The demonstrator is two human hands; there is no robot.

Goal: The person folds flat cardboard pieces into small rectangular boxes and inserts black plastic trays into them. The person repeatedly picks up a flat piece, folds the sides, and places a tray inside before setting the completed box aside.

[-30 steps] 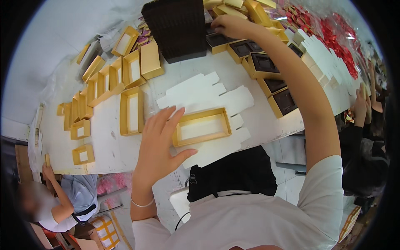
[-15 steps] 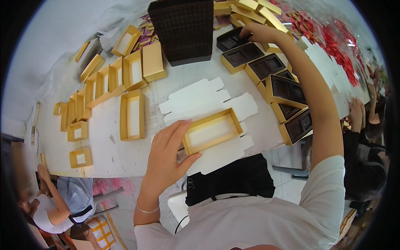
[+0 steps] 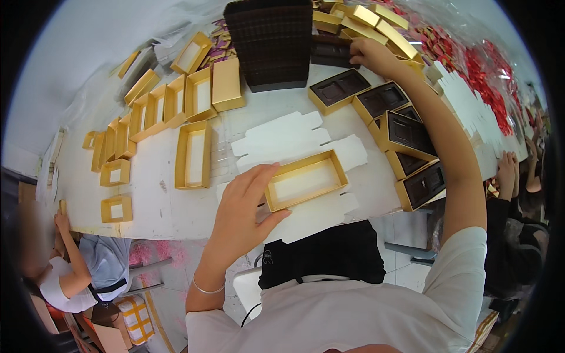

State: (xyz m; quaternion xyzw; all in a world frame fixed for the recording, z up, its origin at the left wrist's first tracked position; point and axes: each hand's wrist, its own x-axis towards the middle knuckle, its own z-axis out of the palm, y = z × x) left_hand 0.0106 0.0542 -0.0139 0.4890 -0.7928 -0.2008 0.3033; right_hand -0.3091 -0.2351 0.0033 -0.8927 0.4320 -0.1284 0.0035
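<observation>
My left hand (image 3: 246, 200) grips the left end of an open gold box (image 3: 309, 181), thumb on the near side and fingers on the far side. The box lies on flat white card blanks (image 3: 282, 137), and its white bottom shows bare. My right hand (image 3: 375, 57) reaches to the far right, its fingers closed on the edge of a black plastic tray (image 3: 331, 53) with moulded hollows. That tray is beside a tall stack of black trays (image 3: 268, 47). Below it, several gold boxes fitted with black trays (image 3: 338, 89) form a curved row.
Open gold boxes (image 3: 193, 156) line the left of the white table (image 3: 153, 203). More gold boxes (image 3: 356, 26) are heaped at the back, near red packets (image 3: 471, 65). White blanks (image 3: 465, 103) lie at the right. Other people (image 3: 70, 276) are at both sides.
The black tray in my right hand has swung from a tilt to nearly level, beside the tall stack. My left hand keeps its grip on the gold box. The whole view has shifted slightly.
</observation>
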